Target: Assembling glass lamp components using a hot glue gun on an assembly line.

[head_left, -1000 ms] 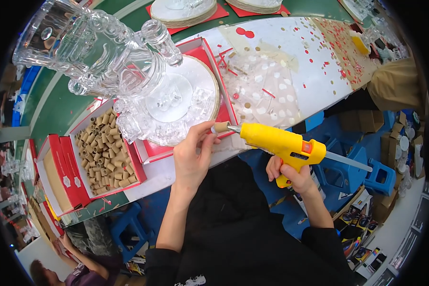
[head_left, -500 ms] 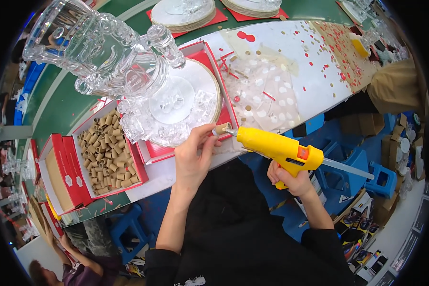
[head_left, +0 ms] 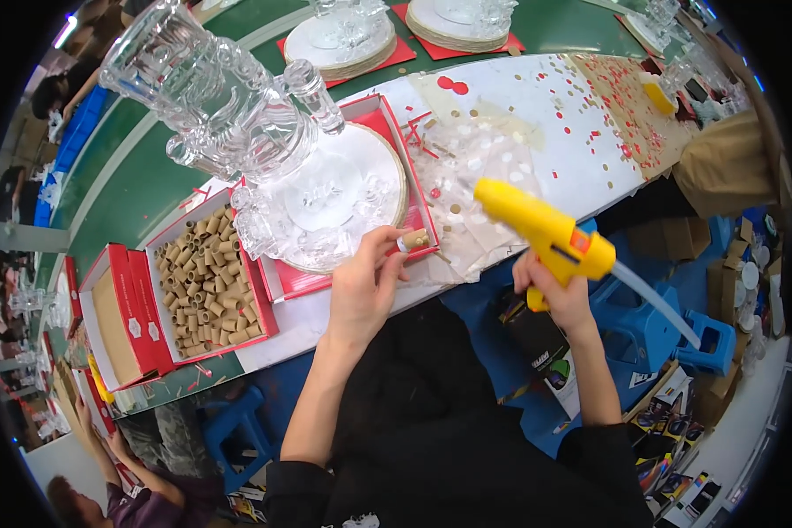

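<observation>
Nearby, green table, red-flecked white sheet, blue stools, yellow glue gun

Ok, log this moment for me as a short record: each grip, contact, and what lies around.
Left grip: pinching a small cardboard tube at the fingertips
Right grip: holding a yellow glue gun by its handle
Gun rear: pale stick sticking out, bent
Contact: gun and held tube apart
Near left grip: red-lined box with a round white board
Further left: open box holding many loose tubes
Upper left: large clear figure-shaped piece
</observation>
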The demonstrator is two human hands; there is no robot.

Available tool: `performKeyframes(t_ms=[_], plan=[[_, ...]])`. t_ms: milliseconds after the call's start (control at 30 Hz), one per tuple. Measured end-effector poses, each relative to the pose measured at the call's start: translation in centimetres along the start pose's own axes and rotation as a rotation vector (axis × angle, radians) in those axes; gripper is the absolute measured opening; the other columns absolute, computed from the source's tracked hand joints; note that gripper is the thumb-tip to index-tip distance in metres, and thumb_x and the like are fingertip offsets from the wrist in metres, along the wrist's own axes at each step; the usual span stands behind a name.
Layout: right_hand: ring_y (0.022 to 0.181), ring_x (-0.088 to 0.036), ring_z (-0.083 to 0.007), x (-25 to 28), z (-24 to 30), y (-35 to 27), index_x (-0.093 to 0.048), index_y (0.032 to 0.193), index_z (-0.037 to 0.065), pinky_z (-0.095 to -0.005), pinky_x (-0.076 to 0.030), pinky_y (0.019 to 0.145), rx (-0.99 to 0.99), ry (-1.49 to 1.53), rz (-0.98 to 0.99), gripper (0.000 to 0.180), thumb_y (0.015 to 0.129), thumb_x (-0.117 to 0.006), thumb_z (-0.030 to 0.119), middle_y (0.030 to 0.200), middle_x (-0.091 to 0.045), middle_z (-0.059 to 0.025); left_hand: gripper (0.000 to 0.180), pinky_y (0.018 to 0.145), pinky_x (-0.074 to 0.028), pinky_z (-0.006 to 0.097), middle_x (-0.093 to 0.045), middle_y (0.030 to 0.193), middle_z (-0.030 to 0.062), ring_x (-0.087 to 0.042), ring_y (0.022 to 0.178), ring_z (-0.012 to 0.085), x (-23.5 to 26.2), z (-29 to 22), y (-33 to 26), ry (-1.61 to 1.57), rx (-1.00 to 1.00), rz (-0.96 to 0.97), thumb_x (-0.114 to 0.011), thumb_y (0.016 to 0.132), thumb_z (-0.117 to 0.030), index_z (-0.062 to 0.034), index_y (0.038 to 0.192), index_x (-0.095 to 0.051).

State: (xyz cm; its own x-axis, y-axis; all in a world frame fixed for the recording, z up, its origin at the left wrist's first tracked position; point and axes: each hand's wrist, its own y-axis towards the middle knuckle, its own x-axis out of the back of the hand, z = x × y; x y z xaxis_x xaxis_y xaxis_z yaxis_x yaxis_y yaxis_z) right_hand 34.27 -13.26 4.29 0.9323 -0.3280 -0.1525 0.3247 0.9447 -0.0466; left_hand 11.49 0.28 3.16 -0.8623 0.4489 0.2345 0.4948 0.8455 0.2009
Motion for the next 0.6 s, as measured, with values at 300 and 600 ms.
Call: performKeyframes(t_ms=[300, 600], plan=[[0.062, -0.059, -0.0120, 3.4, -3.4, 8.7, -0.056, 0.090, 0.004, -0.0250, -0.048, 0.055, 0.031, -0.041, -0.355, 0.015, 0.092, -0.057, 0.019, 0.074, -0.062, -0.0057, 0.020, 0.064, -0.049, 0.048, -0.065, 0.078, 0.0224, -0.063, 0.073, 0.0414, -0.2, -1.7, 0.2, 0.506, 0.004, 0.151, -0.056, 0.089, -0.007, -0.0002, 0.108, -0.052], [0.071, -0.061, -0.0132, 4.3, -3.5, 8.4, -0.054, 0.097, 0.005, -0.0246, -0.048, 0.058, 0.066, 0.051, -0.273, 0.014, 0.093, -0.056, 0.018, 0.075, -0.060, -0.0043, 0.011, 0.061, -0.046, 0.051, -0.061, 0.073, 0.0270, -0.061, 0.069, 0.0427, -1.5, -2.9, 2.5, 0.803, 0.087, 0.348, -0.053, 0.088, -0.005, 0.0028, 0.095, -0.053]])
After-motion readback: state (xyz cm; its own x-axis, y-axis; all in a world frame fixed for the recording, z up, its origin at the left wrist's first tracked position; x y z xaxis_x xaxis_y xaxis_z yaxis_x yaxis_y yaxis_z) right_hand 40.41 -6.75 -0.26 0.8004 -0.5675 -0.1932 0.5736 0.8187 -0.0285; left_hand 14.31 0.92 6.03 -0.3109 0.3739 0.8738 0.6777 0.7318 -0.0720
